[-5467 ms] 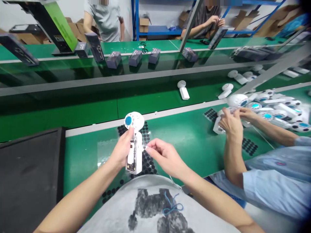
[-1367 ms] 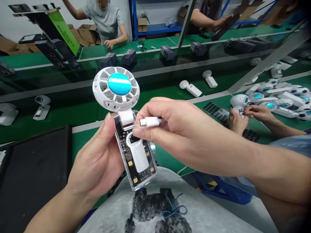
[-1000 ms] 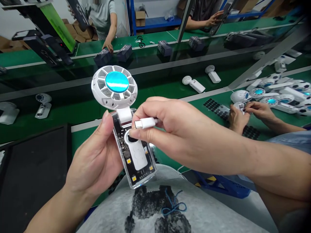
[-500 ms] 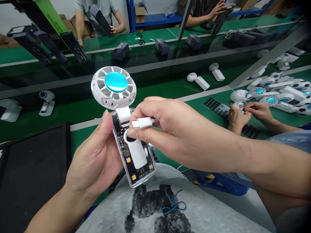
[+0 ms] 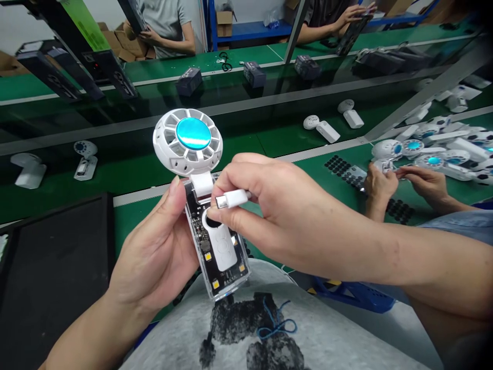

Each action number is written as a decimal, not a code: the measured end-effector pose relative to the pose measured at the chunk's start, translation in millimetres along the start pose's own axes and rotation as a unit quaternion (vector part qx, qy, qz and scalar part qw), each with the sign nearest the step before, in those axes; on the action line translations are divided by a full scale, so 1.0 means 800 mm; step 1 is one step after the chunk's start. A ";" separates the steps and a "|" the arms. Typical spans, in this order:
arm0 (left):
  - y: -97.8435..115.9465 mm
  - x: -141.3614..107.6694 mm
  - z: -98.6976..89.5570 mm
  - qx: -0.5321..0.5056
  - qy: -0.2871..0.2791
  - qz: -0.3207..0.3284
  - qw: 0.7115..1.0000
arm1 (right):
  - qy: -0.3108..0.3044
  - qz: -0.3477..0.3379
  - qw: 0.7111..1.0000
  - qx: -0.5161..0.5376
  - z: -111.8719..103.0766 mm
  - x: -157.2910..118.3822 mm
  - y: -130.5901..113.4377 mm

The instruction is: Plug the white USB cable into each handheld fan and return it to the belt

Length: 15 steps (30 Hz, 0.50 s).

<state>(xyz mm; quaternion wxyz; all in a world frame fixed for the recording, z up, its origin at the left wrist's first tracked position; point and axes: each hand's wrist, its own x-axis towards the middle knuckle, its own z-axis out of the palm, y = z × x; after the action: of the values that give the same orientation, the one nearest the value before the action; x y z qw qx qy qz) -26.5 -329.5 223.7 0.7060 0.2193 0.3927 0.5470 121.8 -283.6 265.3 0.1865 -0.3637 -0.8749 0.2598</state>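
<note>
My left hand (image 5: 159, 246) is wrapped round the clear-cased body of a small handheld fan (image 5: 221, 252). Its white round head, with a shiny blue disc in the middle, tilts up at the top. Through the casing show a black circuit board, yellow squares and a white button strip. In my right hand (image 5: 265, 205), a white USB-C cable plug (image 5: 232, 199) is pinched between thumb and fingers, its metal tip facing left. The thumb tip lies over the dark round spot at the strip's upper end; whether it presses there I cannot tell. The plug is apart from any socket.
Beyond the bench runs a green conveyor (image 5: 262, 149) carrying several white fans (image 5: 327, 131). A black tray (image 5: 54, 267) lies at left. On the right, a co-worker's hands (image 5: 379, 187) work beside piled fans (image 5: 447, 146) and black round pads (image 5: 339, 167). Dark boxes (image 5: 254, 74) stand across.
Fans on the conveyor have moved right. The held fan and both my hands sit slightly farther right, with the same grip. Across the line, a person has moved a dark box up and left.
</note>
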 end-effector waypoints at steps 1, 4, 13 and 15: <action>0.001 0.000 0.001 -0.005 0.001 -0.001 1.000 | 0.001 0.001 1.000 -0.001 0.000 0.000 0.000; 0.002 -0.002 0.005 -0.017 0.001 -0.002 1.000 | 0.010 -0.002 1.000 0.003 0.001 0.001 -0.002; 0.000 0.005 -0.004 -0.030 0.004 -0.043 0.999 | 0.095 -0.056 0.991 0.072 0.018 -0.002 0.026; 0.002 0.007 -0.005 -0.044 0.005 -0.065 0.997 | 0.128 -0.111 0.983 0.065 0.023 -0.012 0.033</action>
<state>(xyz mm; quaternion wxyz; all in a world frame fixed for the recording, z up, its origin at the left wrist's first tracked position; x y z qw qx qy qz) -30.1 -324.5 221.0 0.7471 0.1594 0.3851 0.5179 132.9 -280.3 233.7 0.3476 -0.2812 -0.8601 0.2454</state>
